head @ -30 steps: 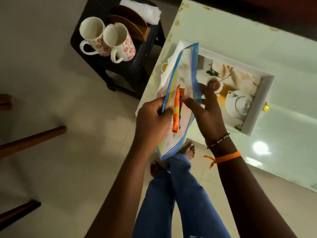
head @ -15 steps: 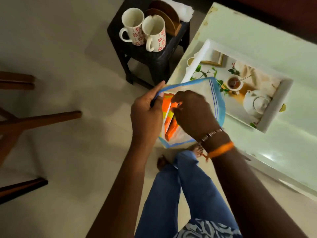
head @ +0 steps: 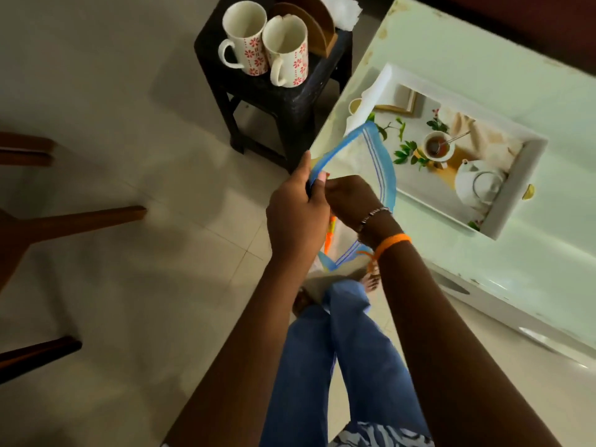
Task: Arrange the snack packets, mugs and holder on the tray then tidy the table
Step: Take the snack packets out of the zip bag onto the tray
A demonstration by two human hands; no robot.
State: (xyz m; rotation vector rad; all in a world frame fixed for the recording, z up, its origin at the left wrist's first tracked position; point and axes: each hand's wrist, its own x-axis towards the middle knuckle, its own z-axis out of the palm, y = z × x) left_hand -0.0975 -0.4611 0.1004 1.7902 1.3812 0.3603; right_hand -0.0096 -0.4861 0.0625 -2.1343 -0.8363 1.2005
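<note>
I hold a clear zip bag (head: 361, 162) with blue edges in front of me, over the table's near edge. My left hand (head: 295, 217) grips its top corner. My right hand (head: 350, 198) pinches the same edge right beside it. An orange snack packet (head: 329, 235) shows inside the bag below my hands, mostly hidden. The white tray (head: 516, 185), with a printed tea picture on its base, lies on the pale green table (head: 483, 46). Two white mugs with red flowers (head: 245, 37) (head: 285, 46) and a wooden holder (head: 317, 24) with white napkins (head: 343, 8) stand on a black stool (head: 258, 88).
The stool stands on the tiled floor just left of the table's corner. Wooden chair legs (head: 80, 217) reach in from the left. My legs in blue jeans (head: 348, 350) and bare feet are below the bag.
My right hand has come out of the bag's inside and now pinches its top edge beside my left hand. The orange packets have sunk lower in the bag.
</note>
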